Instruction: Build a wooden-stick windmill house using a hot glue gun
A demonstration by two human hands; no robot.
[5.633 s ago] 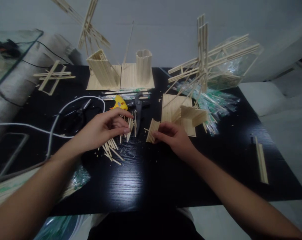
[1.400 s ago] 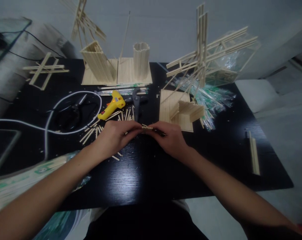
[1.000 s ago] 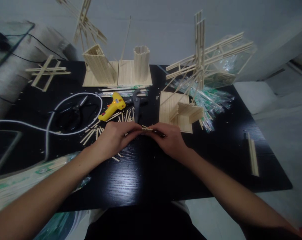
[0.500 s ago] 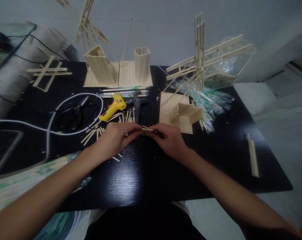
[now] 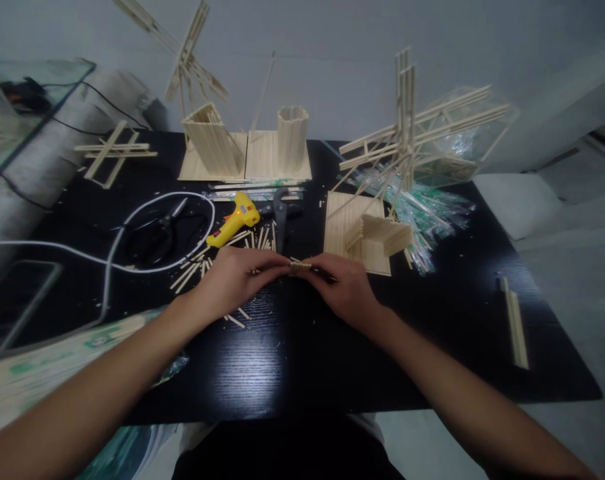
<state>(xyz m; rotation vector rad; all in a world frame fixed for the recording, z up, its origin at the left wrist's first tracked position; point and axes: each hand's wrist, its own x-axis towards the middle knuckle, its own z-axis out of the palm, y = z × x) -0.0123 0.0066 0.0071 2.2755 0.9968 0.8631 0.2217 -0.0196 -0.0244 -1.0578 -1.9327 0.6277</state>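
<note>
Between my two hands, just above the table, is a small bundle of wooden sticks, seen end-on. My left hand pinches its left side between thumb and fingers. From the other side my right hand grips it the same way, the fingertips of both hands close together. Loose short sticks lie scattered beside and beneath my left hand. Behind them rests a yellow glue gun, with a dark-handled cutting tool to its right. A stick-built base with low walls stands beyond my right hand.
Two stick towers, a slanted one and a round one, stand at the back. A windmill-like stick frame rises at right above plastic wrappers. A white cable loops at left near black scissors. Several sticks lie far right.
The whole view has shifted slightly, so things sit a little lower and further right. Both hands keep their pinch on the stick bundle.
</note>
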